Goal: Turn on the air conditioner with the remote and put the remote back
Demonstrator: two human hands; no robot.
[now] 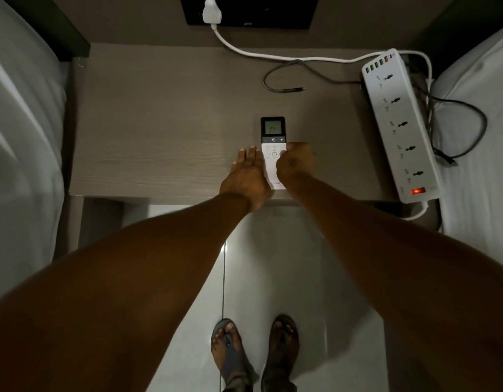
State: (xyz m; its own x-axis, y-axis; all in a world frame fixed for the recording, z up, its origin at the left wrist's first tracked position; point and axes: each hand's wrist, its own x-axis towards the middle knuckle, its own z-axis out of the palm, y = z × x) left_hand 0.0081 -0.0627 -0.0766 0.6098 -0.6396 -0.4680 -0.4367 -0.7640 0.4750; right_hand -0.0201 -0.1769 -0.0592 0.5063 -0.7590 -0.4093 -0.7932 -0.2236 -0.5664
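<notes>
flat on the nightstand [159,131], white remote [273,142] displays 24.

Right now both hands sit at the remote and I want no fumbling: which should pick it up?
Right hand: its fingers already curl over the remote. Left hand lies flat beside it.

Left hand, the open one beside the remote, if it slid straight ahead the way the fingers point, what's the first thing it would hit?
Probably nothing on the table: ahead of the left hand lies bare tabletop, with the remote alongside. The wall comes first; depth is unclear.
</notes>
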